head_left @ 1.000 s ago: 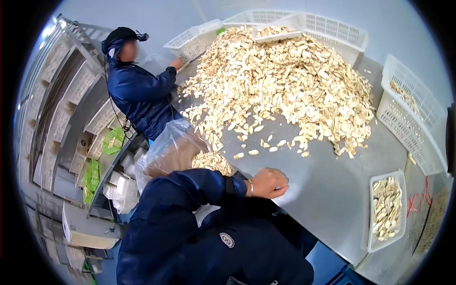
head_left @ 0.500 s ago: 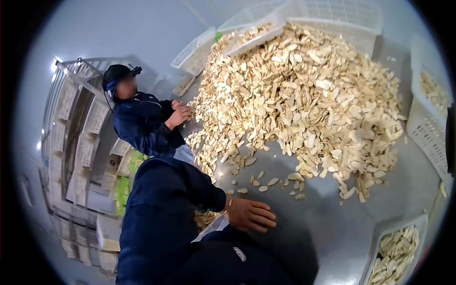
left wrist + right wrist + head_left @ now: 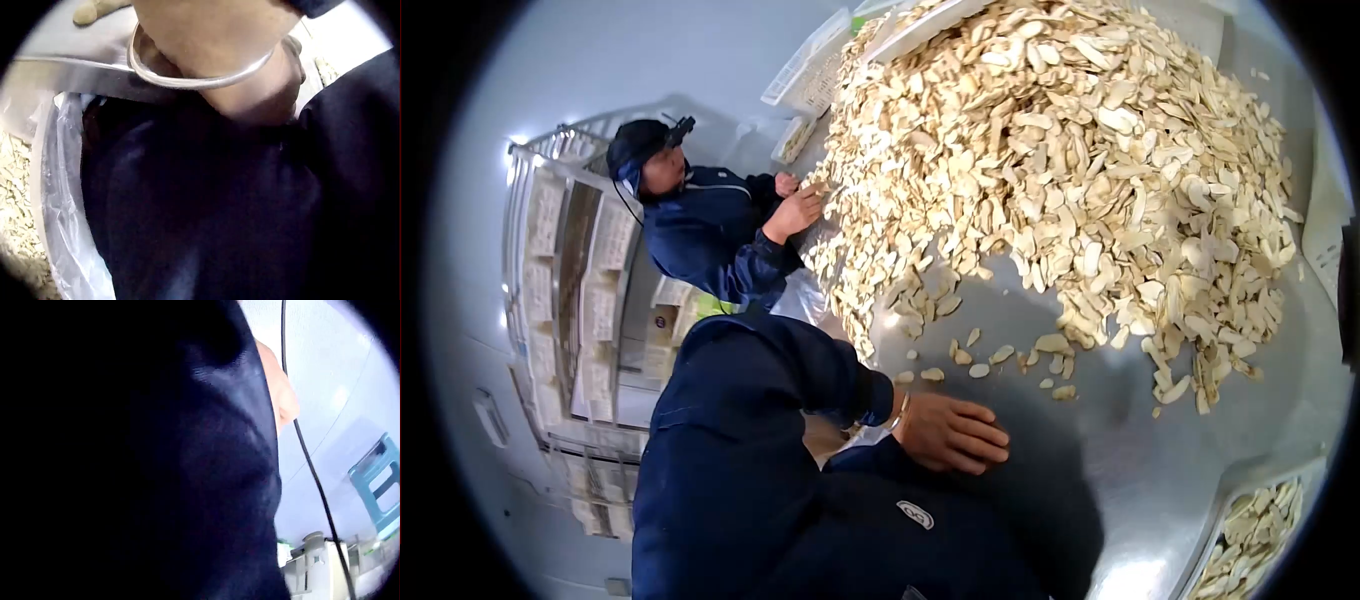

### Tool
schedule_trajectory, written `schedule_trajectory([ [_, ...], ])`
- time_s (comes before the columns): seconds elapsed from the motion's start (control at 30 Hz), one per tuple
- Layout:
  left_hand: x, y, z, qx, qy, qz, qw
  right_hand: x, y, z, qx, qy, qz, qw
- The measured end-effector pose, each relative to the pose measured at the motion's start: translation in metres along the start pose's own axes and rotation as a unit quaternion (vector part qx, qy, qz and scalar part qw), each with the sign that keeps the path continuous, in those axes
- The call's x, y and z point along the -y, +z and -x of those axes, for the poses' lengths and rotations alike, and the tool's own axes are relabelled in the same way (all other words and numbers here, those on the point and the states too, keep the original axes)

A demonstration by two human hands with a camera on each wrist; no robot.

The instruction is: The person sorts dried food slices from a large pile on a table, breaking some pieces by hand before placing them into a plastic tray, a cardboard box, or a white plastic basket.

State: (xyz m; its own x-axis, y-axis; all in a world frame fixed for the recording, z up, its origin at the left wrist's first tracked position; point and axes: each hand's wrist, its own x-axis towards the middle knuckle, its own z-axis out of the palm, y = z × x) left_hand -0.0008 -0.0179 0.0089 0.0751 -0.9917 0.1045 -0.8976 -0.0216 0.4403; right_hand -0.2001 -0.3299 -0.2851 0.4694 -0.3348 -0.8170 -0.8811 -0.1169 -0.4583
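My left hand [image 3: 952,434] lies palm down at the near edge of the metal table [image 3: 1120,440], fingers together and loosely extended, holding nothing. A bracelet [image 3: 200,82] circles its wrist in the left wrist view. Beyond the fingers, a few loose pale slices [image 3: 1001,354] lie in front of a large heap of dried-looking slices [image 3: 1040,160]. My right hand [image 3: 280,390] shows only as a strip of skin past the dark clothing [image 3: 206,456] in the right wrist view; its fingers are hidden and I cannot tell what they do.
Another person [image 3: 710,225] stands at the table's left side, hands at the heap. A tray of slices [image 3: 1255,535] sits at lower right. Slices fill a plastic-lined container [image 3: 69,206] beside me. Racks [image 3: 570,300] stand left; a blue stool [image 3: 378,487] and black cable [image 3: 312,469] appear low.
My left hand has gone from curled to loosely extended fingers at the table edge. My view has shifted closer to the heap. The other person's hands have come to the heap.
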Motion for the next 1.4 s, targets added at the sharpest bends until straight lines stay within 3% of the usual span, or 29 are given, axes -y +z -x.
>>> schedule_trajectory([
  [0.17, -0.004, 0.002, 0.002, -0.037, 0.009, -0.022, 0.999, -0.024, -0.001, 0.014, -0.056, -0.039, 0.02, 0.997],
  [0.33, -0.022, 0.002, 0.005, -0.14, 0.01, -0.048, 0.989, -0.044, -0.015, 0.048, -0.09, -0.08, 0.072, 0.99],
  [0.5, -0.038, 0.025, 0.01, -0.245, -0.155, -0.066, 0.955, -0.058, -0.034, 0.12, -0.105, -0.099, 0.157, 0.977],
  [0.6, -0.044, 0.026, 0.014, -0.284, -0.181, -0.059, 0.94, -0.047, -0.051, 0.181, -0.101, -0.123, 0.227, 0.961],
  [0.7, -0.04, 0.03, 0.017, -0.325, -0.173, -0.059, 0.928, -0.014, -0.071, 0.241, -0.081, -0.17, 0.302, 0.934],
  [0.8, -0.035, 0.034, 0.02, -0.368, -0.158, -0.044, 0.915, 0.03, -0.097, 0.264, -0.038, -0.259, 0.372, 0.891],
  [0.83, -0.034, 0.036, 0.02, -0.382, -0.16, -0.047, 0.909, 0.13, -0.055, 0.348, 0.01, -0.146, 0.374, 0.916],
  [0.87, -0.032, 0.038, 0.02, -0.396, -0.164, -0.05, 0.902, 0.156, -0.054, 0.348, 0.044, -0.126, 0.341, 0.931],
  [0.93, -0.03, 0.042, 0.023, -0.412, -0.166, -0.047, 0.894, 0.185, -0.045, 0.325, 0.105, -0.298, 0.259, 0.913],
  [1.0, -0.026, 0.044, 0.025, -0.416, -0.161, -0.036, 0.894, 0.239, -0.005, 0.335, 0.127, -0.364, 0.182, 0.905],
  [1.1, -0.018, 0.045, 0.029, -0.408, -0.159, -0.002, 0.899, 0.298, 0.044, 0.327, 0.081, -0.421, 0.354, 0.831],
  [1.2, -0.011, 0.021, 0.061, -0.357, -0.247, -0.023, 0.9, 0.323, 0.078, 0.31, 0.079, -0.492, 0.371, 0.784],
  [1.23, -0.004, 0.024, 0.068, -0.395, -0.261, -0.021, 0.881, 0.33, 0.09, 0.311, 0.083, -0.495, 0.349, 0.791],
  [1.4, 0.009, 0.001, 0.112, -0.364, -0.334, -0.057, 0.868, 0.346, 0.128, 0.297, 0.087, -0.596, 0.324, 0.729],
])
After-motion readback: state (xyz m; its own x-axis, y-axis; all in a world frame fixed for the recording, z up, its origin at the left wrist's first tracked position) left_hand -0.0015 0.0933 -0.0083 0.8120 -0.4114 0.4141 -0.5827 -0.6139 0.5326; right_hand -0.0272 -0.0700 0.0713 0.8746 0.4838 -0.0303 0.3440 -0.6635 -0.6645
